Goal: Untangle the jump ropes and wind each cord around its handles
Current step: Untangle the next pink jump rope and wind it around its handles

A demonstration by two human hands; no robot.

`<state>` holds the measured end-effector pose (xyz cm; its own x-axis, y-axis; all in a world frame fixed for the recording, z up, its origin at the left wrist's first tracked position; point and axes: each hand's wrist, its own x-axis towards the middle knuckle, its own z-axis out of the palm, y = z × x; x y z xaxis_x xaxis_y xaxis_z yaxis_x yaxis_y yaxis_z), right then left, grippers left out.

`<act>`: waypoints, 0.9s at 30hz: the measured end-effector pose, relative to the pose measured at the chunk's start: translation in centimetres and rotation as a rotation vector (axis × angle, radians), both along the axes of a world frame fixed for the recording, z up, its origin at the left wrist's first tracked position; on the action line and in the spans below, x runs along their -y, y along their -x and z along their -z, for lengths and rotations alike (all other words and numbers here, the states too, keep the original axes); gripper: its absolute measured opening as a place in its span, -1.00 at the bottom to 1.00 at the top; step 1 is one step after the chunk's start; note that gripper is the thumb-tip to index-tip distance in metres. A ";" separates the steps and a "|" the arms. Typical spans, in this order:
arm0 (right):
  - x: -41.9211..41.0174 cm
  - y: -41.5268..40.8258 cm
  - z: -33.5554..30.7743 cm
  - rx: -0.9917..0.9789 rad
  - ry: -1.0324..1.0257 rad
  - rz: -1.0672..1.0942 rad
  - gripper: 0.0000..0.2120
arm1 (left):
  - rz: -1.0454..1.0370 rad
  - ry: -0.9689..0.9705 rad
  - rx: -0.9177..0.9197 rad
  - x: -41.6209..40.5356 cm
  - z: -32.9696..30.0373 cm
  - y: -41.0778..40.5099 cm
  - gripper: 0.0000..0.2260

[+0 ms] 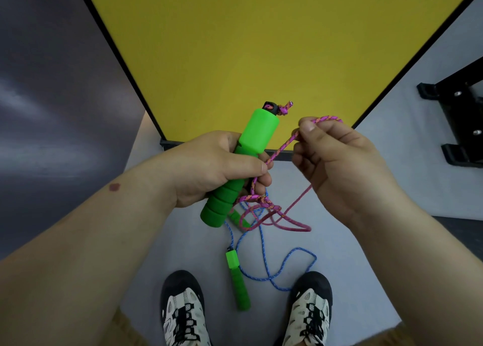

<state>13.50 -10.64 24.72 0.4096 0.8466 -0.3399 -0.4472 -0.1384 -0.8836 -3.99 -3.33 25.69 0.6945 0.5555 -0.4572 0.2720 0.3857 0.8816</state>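
Head cam: left hand (222,168) grips one green handle (241,162), right hand (337,162) pinches the pink cord (281,149) beside it. Below that handle, two more handles (236,280) and one blue cord (264,256) lie on the floor (366,254).

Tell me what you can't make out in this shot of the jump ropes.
Head view only:
- Middle of the held handle: covered by the left hand.
- Pink cord inside the right hand: hidden by the fingers.
- Handle under the tangle: mostly hidden by the held handle and cords.
- How the pink and blue cord cross: too fine to tell.
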 end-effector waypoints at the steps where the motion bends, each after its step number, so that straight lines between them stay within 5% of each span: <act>1: 0.0 0.0 0.0 0.007 -0.008 0.019 -0.92 | -0.002 -0.003 0.000 0.0 0.0 0.0 -0.93; 5: 0.0 0.0 0.1 -0.011 0.001 0.034 -0.93 | -0.002 -0.006 -0.001 0.0 -0.1 -0.1 -0.90; 11: 0.4 1.3 0.3 0.002 0.033 -0.254 -0.92 | 0.014 -0.047 -0.023 -0.2 0.3 0.0 -0.87; 23: 0.1 0.2 -0.1 0.051 0.003 0.030 -0.86 | 0.037 -0.115 -0.042 -0.3 0.5 0.2 -0.76; 27: 0.2 0.6 0.1 -0.015 0.031 -0.063 -0.90 | 0.031 -0.107 -0.029 -0.4 0.5 0.3 -0.77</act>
<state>12.94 -10.80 24.57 0.3506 0.8597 -0.3716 -0.4496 -0.1936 -0.8720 -4.30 -2.95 25.16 0.6994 0.5809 -0.4165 0.3082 0.2806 0.9090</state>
